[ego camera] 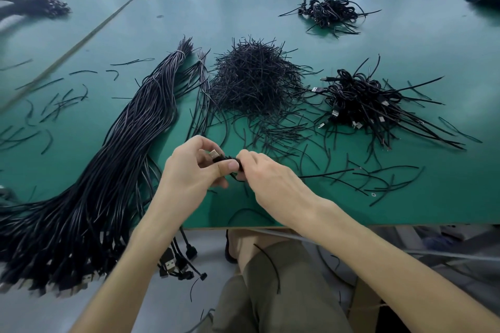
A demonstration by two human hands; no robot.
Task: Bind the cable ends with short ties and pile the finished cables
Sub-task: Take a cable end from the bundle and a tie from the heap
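Both left hand (189, 173) and right hand (273, 184) fingers (228, 166) tight around thin black cable (228, 157), silvery plug (213, 154) uppermost.

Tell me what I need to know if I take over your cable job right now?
Left hand grips a folded cable, plug end up. Right hand pinches the same cable; whether a tie is on yet, I cannot tell.
Heap of short ties: mid-table.
Done: finished pile at right, a smaller pile farther back.
Left: bind this one, pile it, then work through the long bundle at left.
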